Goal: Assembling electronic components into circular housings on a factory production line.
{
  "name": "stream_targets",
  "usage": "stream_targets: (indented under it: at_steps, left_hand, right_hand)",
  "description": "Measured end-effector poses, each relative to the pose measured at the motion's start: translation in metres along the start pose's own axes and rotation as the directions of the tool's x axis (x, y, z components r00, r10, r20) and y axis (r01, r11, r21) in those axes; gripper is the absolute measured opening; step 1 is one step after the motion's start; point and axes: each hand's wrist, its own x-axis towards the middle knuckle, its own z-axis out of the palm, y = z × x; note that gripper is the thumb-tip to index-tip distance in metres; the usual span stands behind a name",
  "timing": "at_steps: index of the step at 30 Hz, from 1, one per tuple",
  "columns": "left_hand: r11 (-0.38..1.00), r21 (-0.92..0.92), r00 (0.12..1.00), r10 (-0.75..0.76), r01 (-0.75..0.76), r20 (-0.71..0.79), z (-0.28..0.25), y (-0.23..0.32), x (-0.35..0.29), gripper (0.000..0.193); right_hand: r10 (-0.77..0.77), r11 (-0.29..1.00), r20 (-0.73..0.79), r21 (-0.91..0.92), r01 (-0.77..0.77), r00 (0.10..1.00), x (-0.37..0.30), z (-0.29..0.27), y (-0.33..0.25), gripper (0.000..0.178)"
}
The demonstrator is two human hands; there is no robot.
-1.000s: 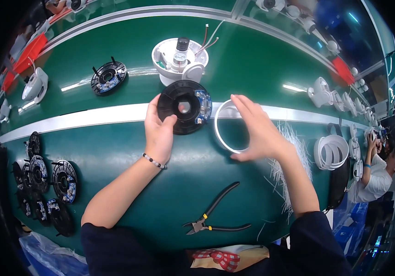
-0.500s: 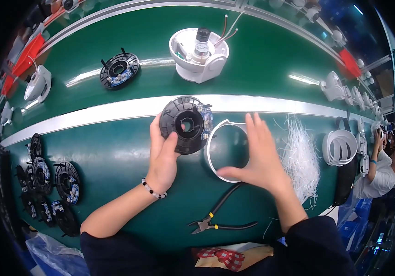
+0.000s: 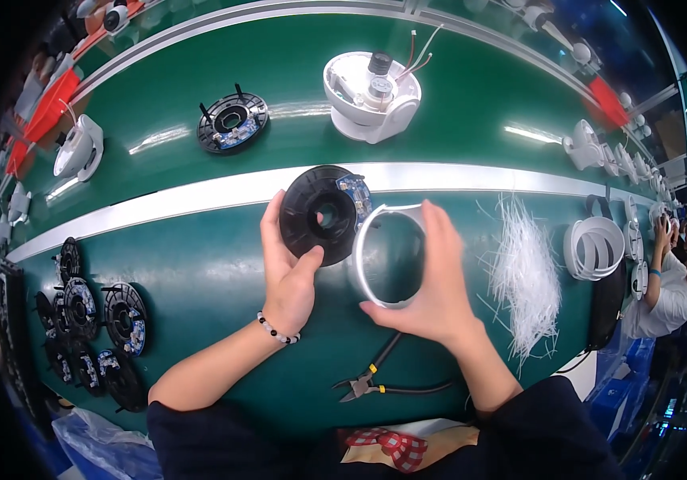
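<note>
My left hand point(image 3: 291, 288) grips a round black disc point(image 3: 303, 218) at its lower left, thumb on its face. A blue circuit board point(image 3: 354, 196) sits along the disc's upper right edge. In my right hand point(image 3: 443, 288) is a white ring point(image 3: 362, 276), stood on edge, with the fingers at its top and the thumb at its bottom. The ring's left rim is right beside the disc; whether they touch I cannot tell. Below the ring, black-handled diagonal cutters point(image 3: 355, 390) lie on the green mat, jaws to the left.
Several black discs with circuit boards point(image 3: 126, 318) lie at left. Thin white strips point(image 3: 523, 280) are heaped at right, before stacked white rings point(image 3: 593, 248). Beyond the pale rail point(image 3: 199, 192) are another black disc point(image 3: 231, 122) and an open white housing point(image 3: 371, 100). A co-worker point(image 3: 667, 288) is at far right.
My right hand has brought the white ring slightly left, closer to the black disc. The disc has turned a little. Beyond the rail, the housing and loose disc have shifted right.
</note>
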Motion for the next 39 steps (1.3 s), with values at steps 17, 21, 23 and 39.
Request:
stream_targets:
  at_steps: [17,21,23,39]
  left_hand:
    - [0.562,-0.603,0.815,-0.266,0.565,0.516,-0.031,0.053,0.023,0.073]
    - [0.477,-0.645,0.793,-0.226,0.597,0.566,-0.018,0.072,0.032,0.066]
    - [0.59,-0.516,0.782,-0.428,0.621,0.452,-0.018,0.078,0.034,0.065]
    - [0.633,-0.424,0.749,-0.426,0.648,0.508,-0.036,0.087,0.039,0.069]
  right_hand:
    - [-0.405,0.877,-0.065,0.254,0.408,0.912,0.053,0.0,-0.066,0.118]
    - [-0.457,0.865,-0.101,0.183,0.468,0.884,0.067,-0.015,-0.061,0.12]
    - [-0.439,0.872,-0.083,0.2,0.447,0.894,0.066,-0.021,-0.061,0.12]
    - [-0.31,0.933,0.025,0.199,0.299,0.95,0.064,-0.003,-0.092,0.118]
